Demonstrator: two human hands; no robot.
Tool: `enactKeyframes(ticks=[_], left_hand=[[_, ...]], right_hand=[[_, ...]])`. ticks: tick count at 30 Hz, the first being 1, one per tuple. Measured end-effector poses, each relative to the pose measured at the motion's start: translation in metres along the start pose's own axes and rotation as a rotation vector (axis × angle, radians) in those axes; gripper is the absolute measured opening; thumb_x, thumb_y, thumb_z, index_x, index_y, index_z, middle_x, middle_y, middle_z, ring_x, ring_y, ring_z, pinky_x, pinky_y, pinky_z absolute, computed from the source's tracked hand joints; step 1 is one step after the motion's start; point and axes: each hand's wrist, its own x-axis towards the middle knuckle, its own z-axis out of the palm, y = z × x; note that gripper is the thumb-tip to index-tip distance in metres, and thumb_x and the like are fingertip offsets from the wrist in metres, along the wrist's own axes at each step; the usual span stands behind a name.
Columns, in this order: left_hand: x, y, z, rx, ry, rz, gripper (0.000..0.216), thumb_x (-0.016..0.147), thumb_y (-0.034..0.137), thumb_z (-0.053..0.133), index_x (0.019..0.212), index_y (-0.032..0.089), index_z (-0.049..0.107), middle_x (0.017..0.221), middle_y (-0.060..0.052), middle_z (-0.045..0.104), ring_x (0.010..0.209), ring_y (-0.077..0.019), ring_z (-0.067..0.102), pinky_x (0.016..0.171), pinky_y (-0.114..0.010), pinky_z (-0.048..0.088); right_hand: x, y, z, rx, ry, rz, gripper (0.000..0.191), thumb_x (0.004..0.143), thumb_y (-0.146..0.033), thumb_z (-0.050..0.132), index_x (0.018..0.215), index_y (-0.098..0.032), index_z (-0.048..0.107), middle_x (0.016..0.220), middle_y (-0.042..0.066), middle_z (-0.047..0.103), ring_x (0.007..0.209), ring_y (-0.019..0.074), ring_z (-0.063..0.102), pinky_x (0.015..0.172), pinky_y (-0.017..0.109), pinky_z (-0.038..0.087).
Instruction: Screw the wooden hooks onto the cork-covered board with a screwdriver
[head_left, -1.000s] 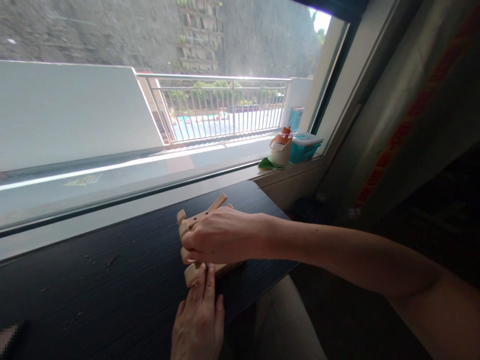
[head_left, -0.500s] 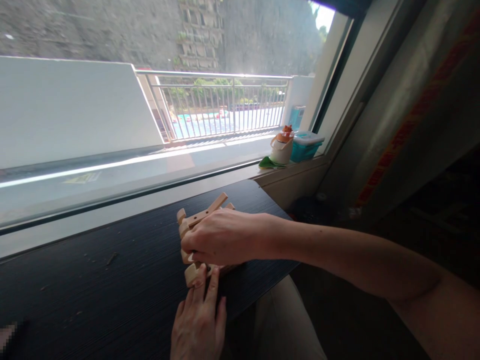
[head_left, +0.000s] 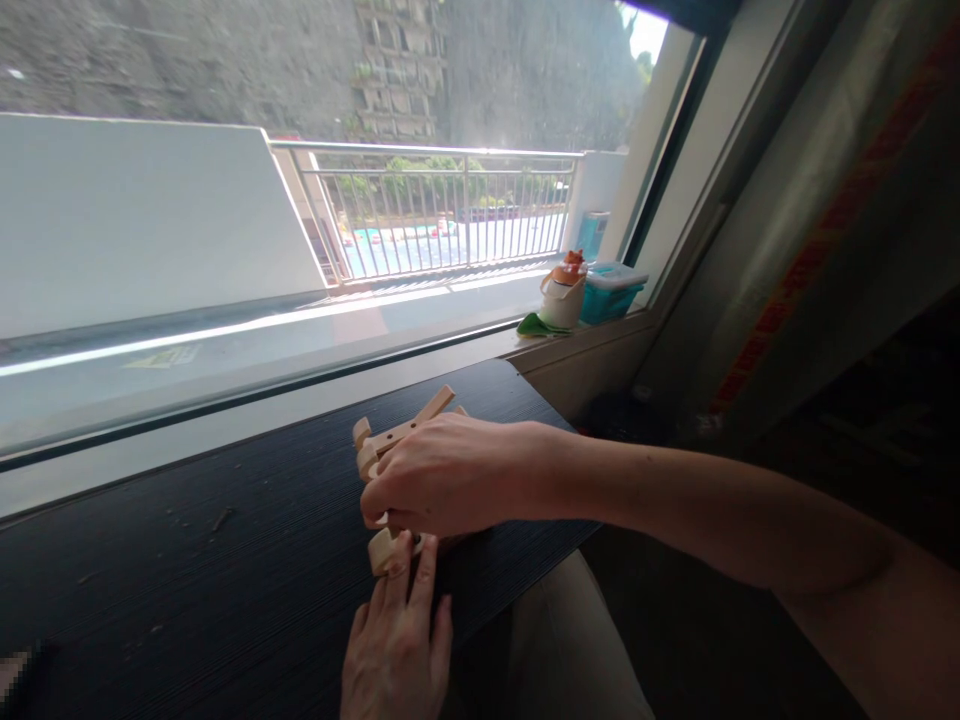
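Two hands met at the wooden assembly [head_left: 396, 433], which lay by the right edge of the dark table [head_left: 225, 590], toward its far right corner. The right hand [head_left: 442, 478] was curled over it, fingers closed on the pieces. The left hand [head_left: 397, 650] lay flat and open (two fingertips [head_left: 429, 552] pressing its near end). A white jug [head_left: 562, 298] stood beyond the table.

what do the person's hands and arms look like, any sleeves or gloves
Both are bare. The right hand and right forearm show no glove, ring, watch or sleeve up to the frame edge. The left hand is also ungloved and ringless, cut off near the wrist.
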Motion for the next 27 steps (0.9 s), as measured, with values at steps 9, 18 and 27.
enactKeyframes(ticks=[9,18,27], left_hand=[[0.000,0.000,-0.001,-0.004,-0.007,-0.013,0.047,0.088,0.022,0.042,0.134,0.017,0.040,0.136,-0.013,0.048,0.112,-0.0221,0.055,0.075,-0.030,0.049],[0.000,-0.001,0.002,0.010,0.026,0.017,0.043,0.087,0.023,0.041,0.129,0.015,0.046,0.131,-0.015,0.052,0.110,-0.0235,0.057,0.075,-0.031,0.050],[0.001,-0.002,0.003,0.012,0.046,0.036,0.042,0.087,0.023,0.042,0.127,0.014,0.048,0.128,-0.014,0.055,0.106,-0.0226,0.059,0.073,-0.030,0.051]], right_hand=[[0.005,0.002,0.012,-0.070,0.061,0.026,0.019,0.090,-0.022,0.046,0.084,-0.012,0.061,0.087,0.008,0.066,0.078,0.0179,0.061,0.058,0.029,0.035],[-0.002,-0.003,0.001,-0.054,0.053,0.019,0.015,0.086,-0.021,0.048,0.088,-0.019,0.064,0.090,0.005,0.066,0.085,0.0193,0.060,0.060,0.028,0.037],[0.001,-0.002,0.012,-0.035,0.093,0.009,0.020,0.091,-0.022,0.045,0.085,-0.014,0.062,0.089,0.007,0.067,0.085,0.0179,0.061,0.064,0.028,0.037]])
